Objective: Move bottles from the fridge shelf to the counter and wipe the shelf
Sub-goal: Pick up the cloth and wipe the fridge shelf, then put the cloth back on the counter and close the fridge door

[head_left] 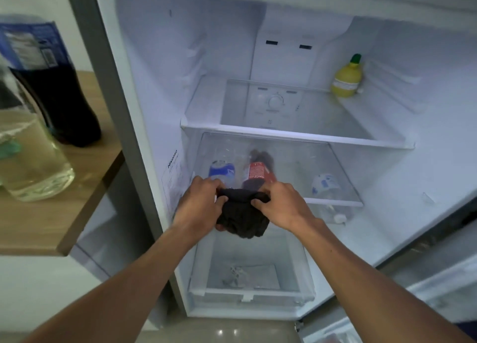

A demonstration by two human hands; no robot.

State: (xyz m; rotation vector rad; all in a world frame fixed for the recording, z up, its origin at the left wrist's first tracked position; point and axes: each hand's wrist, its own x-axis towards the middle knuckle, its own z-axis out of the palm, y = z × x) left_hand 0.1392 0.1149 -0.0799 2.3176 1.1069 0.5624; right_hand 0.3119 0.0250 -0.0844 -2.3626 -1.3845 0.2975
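Note:
Both hands hold a dark bunched cloth (242, 217) in front of the open fridge. My left hand (200, 203) grips its left side and my right hand (280, 204) pinches its right side. Above them the upper glass shelf (296, 136) carries only a yellow lemon-juice bottle (347, 78) at its back right. Below the lower glass shelf (333, 201) lie a blue-labelled bottle (222, 171), a red-labelled cola bottle (258, 173) and a clear water bottle (324, 185). On the wooden counter (85, 188) at left stand a dark cola bottle (51, 84) and a clear bottle (28, 146) of pale liquid.
A clear crisper drawer (253, 295) sits at the fridge bottom below the hands. The fridge door (426, 278) hangs open at lower right. The counter's edge juts close to the fridge's left wall.

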